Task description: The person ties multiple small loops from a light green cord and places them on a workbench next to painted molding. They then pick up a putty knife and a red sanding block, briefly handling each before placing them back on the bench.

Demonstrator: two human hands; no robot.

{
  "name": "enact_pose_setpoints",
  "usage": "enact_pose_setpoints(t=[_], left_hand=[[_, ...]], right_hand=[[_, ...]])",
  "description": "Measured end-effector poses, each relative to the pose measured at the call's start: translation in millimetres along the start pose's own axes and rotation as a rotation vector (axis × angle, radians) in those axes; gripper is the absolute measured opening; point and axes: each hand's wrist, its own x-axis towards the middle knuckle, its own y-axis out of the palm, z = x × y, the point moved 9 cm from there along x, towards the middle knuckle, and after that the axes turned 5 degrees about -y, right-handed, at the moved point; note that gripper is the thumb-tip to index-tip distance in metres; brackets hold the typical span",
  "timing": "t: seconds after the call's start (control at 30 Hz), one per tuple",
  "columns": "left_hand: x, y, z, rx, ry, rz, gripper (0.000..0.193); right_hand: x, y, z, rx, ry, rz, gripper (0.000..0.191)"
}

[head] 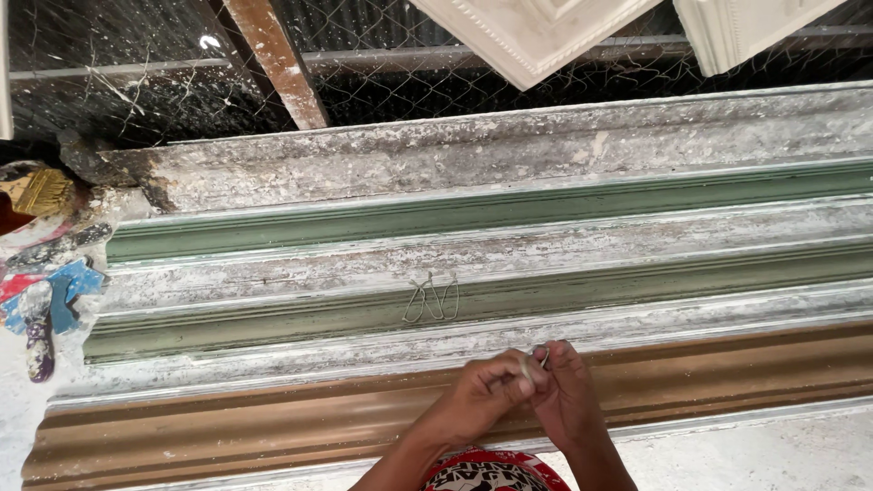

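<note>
My left hand (486, 393) and my right hand (566, 391) meet at the fingertips low in the middle of the head view, pinching a small thin piece of wire (537, 362) between them. The wire is mostly hidden by the fingers. Just beyond the hands, two bent wire loops (431, 300) lie side by side in a green groove of a long moulding form (273, 318). The form runs across the view in green, white-crusted and brown bands.
A plaster-smeared brush (38, 332) and a straw-coloured brush (41, 189) lie at the left end on blue and red scraps. Wire mesh (164, 82), a rusty bar (277, 59) and white plaster castings (532, 32) sit beyond the form.
</note>
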Motion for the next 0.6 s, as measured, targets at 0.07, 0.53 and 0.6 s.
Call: enact_pose_setpoints(t=[0.07, 0.53, 0.6], left_hand=[[10.1, -29.7, 20.3, -0.141, -0.072, -0.257, 0.017], [6.7, -55.6, 28.7, -0.223, -0.039, -0.414, 0.026], [3.9, -38.2, 12.0, -0.239, 0.037, -0.233, 0.021]], right_hand=[[-4.2, 5.0, 6.6, -0.110, -0.069, 0.066, 0.019], [4.2, -11.2, 21.6, -0.198, -0.138, 0.065, 0.011], [8.7, -15.3, 21.7, -0.040, -0.109, 0.075, 0.007]])
